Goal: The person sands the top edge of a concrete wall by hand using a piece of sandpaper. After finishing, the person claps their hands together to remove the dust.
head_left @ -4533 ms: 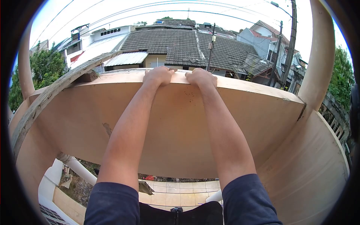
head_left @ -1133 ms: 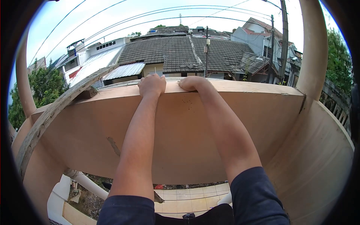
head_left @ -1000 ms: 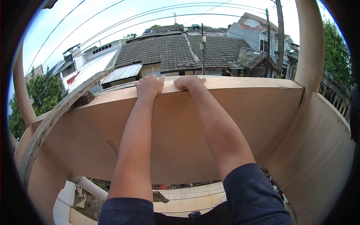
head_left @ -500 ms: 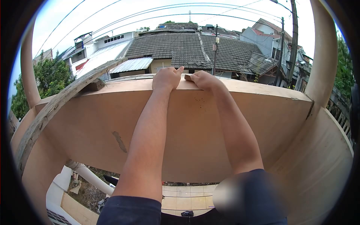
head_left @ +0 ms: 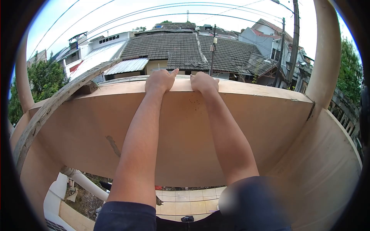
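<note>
My left hand (head_left: pixel 158 81) rests on the top edge of a peach-coloured wall (head_left: pixel 254 89), near its middle. Its fingers are curled out of sight over the far side, and the thumb points up to the right. A short gap to the right, my right hand (head_left: pixel 204 82) lies on the same edge with its fingers bent. What either hand holds, if anything, is hidden. Small dark specks mark the wall's face just below the right hand.
A weathered wooden plank (head_left: pixel 58 98) slants across the left end of the wall, beside a brown block (head_left: pixel 88 88). Round columns (head_left: pixel 327 50) stand at both ends. A tiled floor (head_left: pixel 185 200) shows far below. Tiled roofs (head_left: pixel 160 46), cables and poles lie beyond.
The brown piece at my right hand's fingertips half a second ago no longer shows. That hand has turned, with its fingers bent downward. The whole view has shifted slightly.
</note>
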The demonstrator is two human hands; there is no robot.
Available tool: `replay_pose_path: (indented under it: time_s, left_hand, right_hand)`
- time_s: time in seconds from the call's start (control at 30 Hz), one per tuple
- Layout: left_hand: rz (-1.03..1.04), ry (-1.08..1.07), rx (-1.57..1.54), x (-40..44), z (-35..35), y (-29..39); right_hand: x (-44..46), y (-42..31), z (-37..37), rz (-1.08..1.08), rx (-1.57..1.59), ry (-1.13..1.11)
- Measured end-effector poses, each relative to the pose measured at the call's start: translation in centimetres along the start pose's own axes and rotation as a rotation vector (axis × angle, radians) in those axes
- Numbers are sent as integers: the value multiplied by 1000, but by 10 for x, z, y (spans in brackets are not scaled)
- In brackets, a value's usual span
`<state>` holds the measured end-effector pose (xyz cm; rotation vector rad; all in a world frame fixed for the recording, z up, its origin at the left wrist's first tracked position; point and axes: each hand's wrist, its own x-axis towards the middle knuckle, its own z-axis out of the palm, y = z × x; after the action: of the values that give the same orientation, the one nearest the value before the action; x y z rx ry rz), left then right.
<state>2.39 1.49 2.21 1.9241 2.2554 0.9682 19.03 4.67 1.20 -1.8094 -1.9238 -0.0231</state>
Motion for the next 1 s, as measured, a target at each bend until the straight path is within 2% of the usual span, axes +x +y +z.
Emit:
replay_pose_path:
  time_s: [0.07, 0.13, 0.17, 0.27, 0.33, 0.4, 0.47, 0.53, 0.63, 0.77, 0.83, 1.0]
  left_hand:
    - [1, 20, 5, -2, 0, -1]
    - [11, 126, -39, -6, 0, -1]
    - [8, 126, -37, -6, 1, -2]
    - [25, 205, -77, -3, 6, -4]
    - [23, 229, -81, -4, 5, -4]
    - [15, 243, -84, -5, 7, -4]
    - [16, 254, -79, -5, 8, -5]
    - [33, 301, -93, -5, 9, -5]
    - [35, 313, -110, -7, 9, -5]
    - [38, 342, -115, -9, 8, -3]
    - [41, 350, -131, -15, 5, -2]
    - [67, 427, -152, -7, 12, -10]
  right_hand:
    - [10, 4, 6, 25, 8, -9]
    - [14, 5, 6, -143, 221, -106]
    - [18, 12, 0, -294, 248, -277]
    - [28, 22, 2, -372, 325, -334]
    - [18, 13, -2, -335, 312, -309]
    - [5, 1, 6, 33, 132, 39]
    - [5, 3, 10, 17, 134, 97]
    - [14, 9, 4, -346, 181, -84]
    - [-3, 9, -10, -385, 276, -213]
    - [-1, 5, -3, -294, 299, -113]
    - [-8, -3, -4, 90, 248, 83]
    - [-2, -1, -6, 19, 151, 5]
